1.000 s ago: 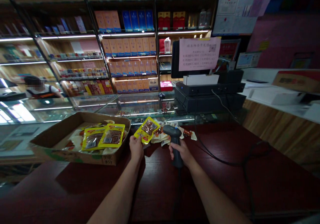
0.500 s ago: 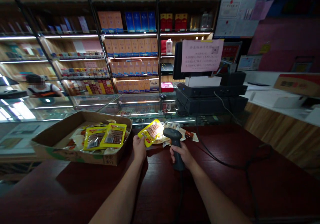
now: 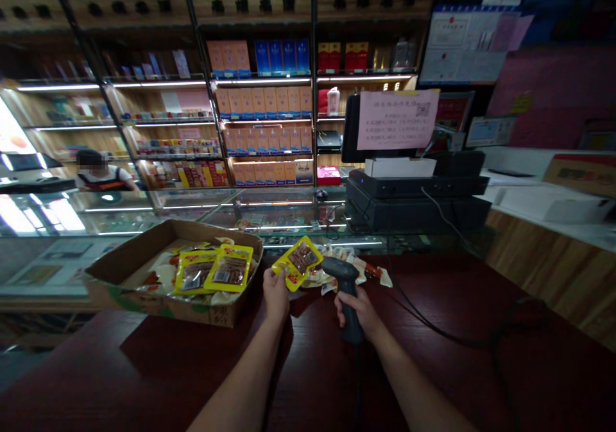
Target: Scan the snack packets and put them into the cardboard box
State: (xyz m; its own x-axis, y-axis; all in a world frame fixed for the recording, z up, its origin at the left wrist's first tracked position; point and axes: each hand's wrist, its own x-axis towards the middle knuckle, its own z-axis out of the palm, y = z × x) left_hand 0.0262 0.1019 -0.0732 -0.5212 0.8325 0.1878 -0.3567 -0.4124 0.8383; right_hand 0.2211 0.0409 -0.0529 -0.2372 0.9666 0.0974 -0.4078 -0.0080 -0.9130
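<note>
My left hand [image 3: 276, 294] pinches the lower corner of a yellow vacuum-sealed snack packet [image 3: 297, 263] with a clear window showing brown meat. My right hand [image 3: 359, 310] grips a black corded handheld barcode scanner [image 3: 345, 297], its head a short way to the right of the packet and not touching it. To the left, a shallow cardboard box [image 3: 144, 305] holds two similar yellow packets [image 3: 212, 271] lying on pale wrappers. Small loose snack packets [image 3: 349, 269] lie beyond the scanner on the dark red counter [image 3: 433, 355].
A glass display case [image 3: 269, 217] runs behind the counter. Beyond it stand a monitor with a pink notice [image 3: 397, 120], black register equipment [image 3: 414, 201] and shelves of boxed goods [image 3: 260, 104]. A person [image 3: 99, 174] stands far left. Cables trail across the counter.
The whole scene has shifted slightly right and down in view. My hands have drawn a little closer together, and the yellow packet has turned slightly in my left hand.
</note>
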